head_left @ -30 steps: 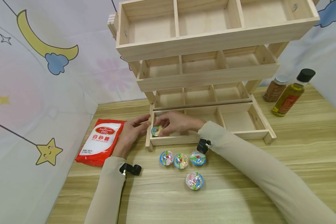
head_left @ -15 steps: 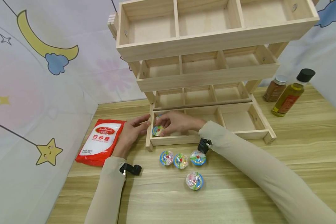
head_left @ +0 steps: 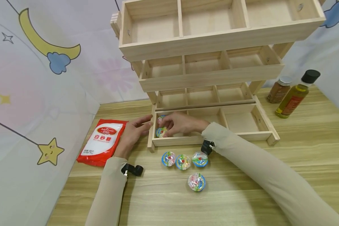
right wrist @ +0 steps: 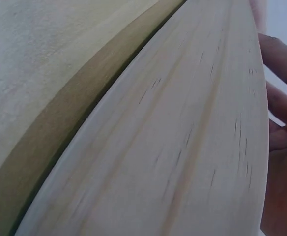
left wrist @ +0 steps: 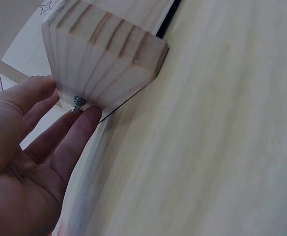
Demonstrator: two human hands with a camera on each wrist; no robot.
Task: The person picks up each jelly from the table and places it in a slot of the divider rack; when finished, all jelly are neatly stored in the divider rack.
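My right hand (head_left: 183,122) pinches a cup (head_left: 160,132) in the rack (head_left: 212,76)'s front-left compartment (head_left: 175,142); my left hand (head_left: 131,136), fingers apart, touches the rack. I judge the cup light, slick-lidded: hold its rim.

One left hand (head_left: 134,133), one right hand (head_left: 183,122), two sleeves (head_left: 105,194) and two wrist cameras (head_left: 135,170) meet at one table (head_left: 166,201). One rack (head_left: 274,140) carries four trays (head_left: 212,77) of three compartments (head_left: 243,121) apiece, twelve in all. Six cups (head_left: 183,162) are in view: four on the table, two in a single compartment of the lowest tray. One bag (head_left: 103,141), one jar (head_left: 279,90) and one bottle (head_left: 294,97) share the tabletop. The backdrop (head_left: 19,179) shows one moon (head_left: 42,43), one pink flower (head_left: 115,74), two blue clouds (head_left: 58,62) and, at left, three stars (head_left: 50,152). One screw (left wrist: 78,103) shows in the left wrist view.
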